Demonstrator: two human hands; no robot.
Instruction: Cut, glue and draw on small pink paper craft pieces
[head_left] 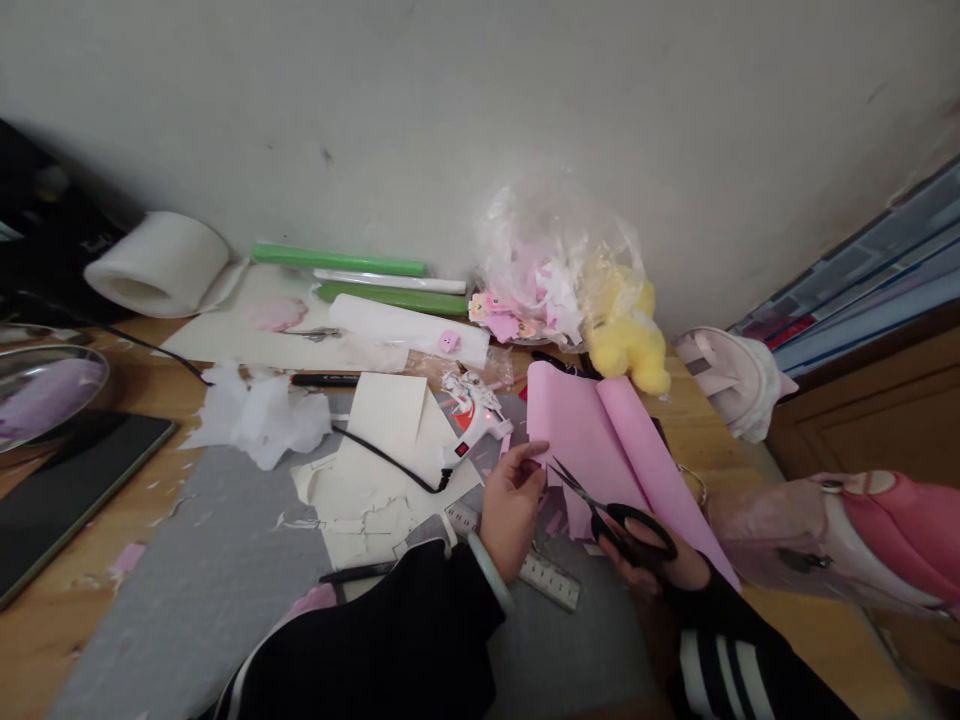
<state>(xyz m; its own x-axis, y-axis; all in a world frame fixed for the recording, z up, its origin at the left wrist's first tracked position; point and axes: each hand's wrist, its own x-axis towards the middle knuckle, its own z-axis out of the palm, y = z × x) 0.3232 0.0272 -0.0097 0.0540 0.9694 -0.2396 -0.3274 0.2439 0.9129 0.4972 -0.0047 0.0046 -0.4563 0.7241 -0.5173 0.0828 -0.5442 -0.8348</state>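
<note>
My left hand (512, 505) pinches the near left edge of a pink paper sheet (577, 430) that is partly rolled on its right side. My right hand (660, 565) grips black-handled scissors (611, 515), their open blades pointing up-left into the paper's lower edge. Both arms wear black sleeves with white stripes. Under the hands lies a clear ruler (536, 565) on a grey mat (217, 590).
A white hot glue gun (472, 420) with black cord lies left of the pink paper on cream paper scraps (375, 480). Behind are green rolls (337, 260), a plastic bag of scraps (547, 265), a yellow plush (626, 335). A tablet (67, 490) lies far left.
</note>
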